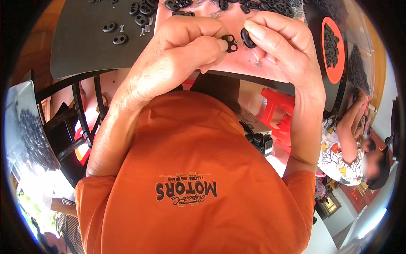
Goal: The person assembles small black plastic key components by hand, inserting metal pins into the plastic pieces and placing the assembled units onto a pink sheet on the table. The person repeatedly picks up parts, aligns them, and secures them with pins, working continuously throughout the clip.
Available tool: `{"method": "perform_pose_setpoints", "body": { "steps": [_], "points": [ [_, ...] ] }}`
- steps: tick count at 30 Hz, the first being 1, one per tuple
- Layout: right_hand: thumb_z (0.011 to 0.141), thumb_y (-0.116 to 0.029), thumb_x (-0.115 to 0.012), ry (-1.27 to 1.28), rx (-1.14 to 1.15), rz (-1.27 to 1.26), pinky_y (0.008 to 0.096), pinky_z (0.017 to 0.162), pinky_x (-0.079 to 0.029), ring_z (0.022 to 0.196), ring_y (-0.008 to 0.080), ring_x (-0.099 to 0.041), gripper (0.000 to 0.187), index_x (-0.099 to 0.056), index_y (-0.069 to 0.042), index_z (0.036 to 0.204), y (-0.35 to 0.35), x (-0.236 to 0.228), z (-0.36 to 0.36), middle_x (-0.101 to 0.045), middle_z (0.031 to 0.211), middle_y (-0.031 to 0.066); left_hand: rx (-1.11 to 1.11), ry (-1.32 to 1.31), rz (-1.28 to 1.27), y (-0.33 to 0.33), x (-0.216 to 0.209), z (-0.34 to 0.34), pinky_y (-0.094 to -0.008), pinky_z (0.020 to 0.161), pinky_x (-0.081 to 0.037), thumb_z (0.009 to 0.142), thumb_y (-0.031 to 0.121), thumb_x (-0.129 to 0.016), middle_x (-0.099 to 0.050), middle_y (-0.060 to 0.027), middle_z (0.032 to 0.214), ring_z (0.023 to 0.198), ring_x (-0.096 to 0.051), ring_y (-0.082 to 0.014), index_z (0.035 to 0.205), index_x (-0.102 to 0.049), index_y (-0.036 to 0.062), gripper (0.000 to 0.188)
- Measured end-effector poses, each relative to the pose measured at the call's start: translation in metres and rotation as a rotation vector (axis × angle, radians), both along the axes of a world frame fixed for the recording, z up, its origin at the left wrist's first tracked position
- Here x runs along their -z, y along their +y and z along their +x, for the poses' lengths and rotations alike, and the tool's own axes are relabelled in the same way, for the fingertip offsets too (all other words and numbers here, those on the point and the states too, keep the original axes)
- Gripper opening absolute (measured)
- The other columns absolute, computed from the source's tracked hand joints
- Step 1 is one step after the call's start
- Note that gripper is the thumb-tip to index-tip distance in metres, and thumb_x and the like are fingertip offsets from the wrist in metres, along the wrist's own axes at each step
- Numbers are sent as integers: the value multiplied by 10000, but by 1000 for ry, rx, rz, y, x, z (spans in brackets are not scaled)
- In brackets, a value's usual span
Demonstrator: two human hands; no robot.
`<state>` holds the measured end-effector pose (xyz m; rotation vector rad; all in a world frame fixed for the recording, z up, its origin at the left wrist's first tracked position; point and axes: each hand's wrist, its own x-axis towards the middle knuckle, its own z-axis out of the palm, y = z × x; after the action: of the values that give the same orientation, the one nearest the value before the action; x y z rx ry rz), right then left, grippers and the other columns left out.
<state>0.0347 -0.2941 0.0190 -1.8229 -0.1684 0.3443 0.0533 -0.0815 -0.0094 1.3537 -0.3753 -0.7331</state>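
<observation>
My left hand (182, 46) pinches a flat black two-hole cord lock insert (229, 44) between thumb and fingers. Facing it, a rounded black cord lock shell (248, 39) is gripped in my right hand (287, 44). A small metal spring (239, 41) bridges the short gap between the two parts. Both hands are raised over a pink sheet (232, 65) near the table's close edge. A loose spring (257, 64) shows below my right fingers. At the far side of the sheet lie several black cord lock parts (277, 6), mixed with springs.
Black cord locks (120, 39) and springs (144, 30) lie on the dark table (84, 51) at left. An orange tray (335, 78) of black parts sits at right, beside a clear bag (359, 70). Red stools (275, 108) stand below; another person (338, 152) is at right.
</observation>
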Motion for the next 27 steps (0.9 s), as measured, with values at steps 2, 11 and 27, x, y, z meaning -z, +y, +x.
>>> {"method": "perform_pose_setpoints", "body": {
  "steps": [2, 11, 27],
  "points": [
    [930, -149, -552, 6, -44, 13, 190, 489, -330, 539, 23, -404, 201, -623, 37, 910, -1, 2, 2, -466, 633, -38, -3, 9, -6, 0, 1, -1, -181, 544, -329, 863, 134, -540, -507, 23, 694, 619, -447, -46, 861, -606, -13, 161],
    [936, -154, -554, -67, -85, -58, 196, 485, -304, 552, 21, -396, 197, -605, 17, 854, 7, 3, 3, -475, 638, -44, 23, 27, -43, -1, 3, 0, -176, 555, -311, 879, 133, -532, -497, 46, 714, 639, -419, -25, 964, -616, -16, 191],
    [945, -168, -564, -193, -50, -170, 200, 516, -343, 579, 34, -415, 197, -601, 17, 888, 21, 0, 1, -470, 657, -38, -67, 46, -61, 1, 5, 0, -153, 536, -334, 907, 132, -539, -567, 31, 752, 604, -435, -14, 950, -628, -6, 170]
  ]
}}
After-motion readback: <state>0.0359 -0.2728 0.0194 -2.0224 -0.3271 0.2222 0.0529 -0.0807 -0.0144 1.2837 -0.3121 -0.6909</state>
